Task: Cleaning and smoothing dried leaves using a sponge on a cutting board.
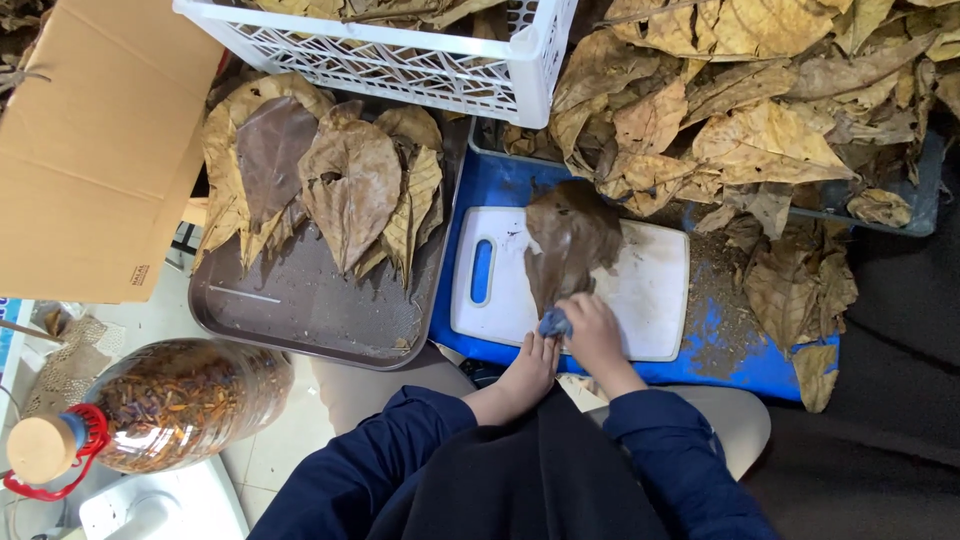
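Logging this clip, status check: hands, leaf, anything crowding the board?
Right hand presses small blue cloth on large brown dried leaf. Left hand steadies beside it. Loose leaf pile crowds white cutting board.

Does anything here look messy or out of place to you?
Mostly tidy. Brown crumbs are scattered over the blue tray right of the white cutting board, and dry leaves spill over its edge. The right hand wipes a leaf with a blue cloth; the left hand steadies beside it.

1. A smooth white plastic cutting board [640, 300] is seen under a matt, dry brown leaf [568, 245].
2. A dull grey metal tray [300, 305] is shown.
3. Glossy clear plastic is seen on the bottle [180, 400], stoppered with cork.
4. Matt brown cardboard [90, 150] is visible.
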